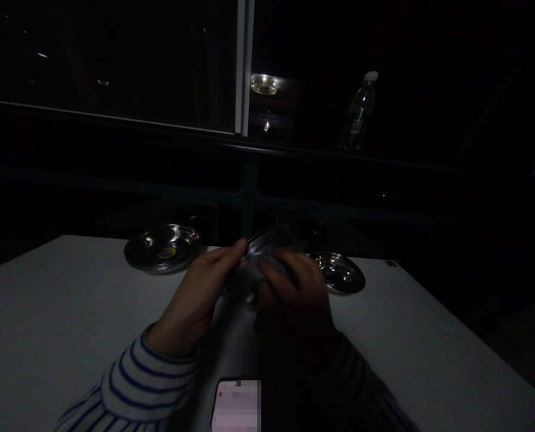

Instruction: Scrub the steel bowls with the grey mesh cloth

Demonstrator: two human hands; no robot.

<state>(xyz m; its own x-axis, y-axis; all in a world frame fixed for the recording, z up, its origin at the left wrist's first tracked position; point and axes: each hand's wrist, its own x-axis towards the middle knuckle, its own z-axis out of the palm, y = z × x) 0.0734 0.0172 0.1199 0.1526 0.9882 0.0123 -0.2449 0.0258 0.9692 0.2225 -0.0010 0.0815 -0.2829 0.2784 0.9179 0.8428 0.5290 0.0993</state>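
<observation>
The shiny wrapped item (259, 247) lies between both grips, above the surface (92, 306), inward of each and in contact with both; neither hand is nearer. Its long axis cannot be determined in the dark. The left hand (195, 294) is clamped on its near-left side, thumb uppermost. The right hand (303, 294) bends its fingers over the other side; whether they pinch cannot be told. The item appears glossy, with clear, creased film; its outline is blurred.
</observation>
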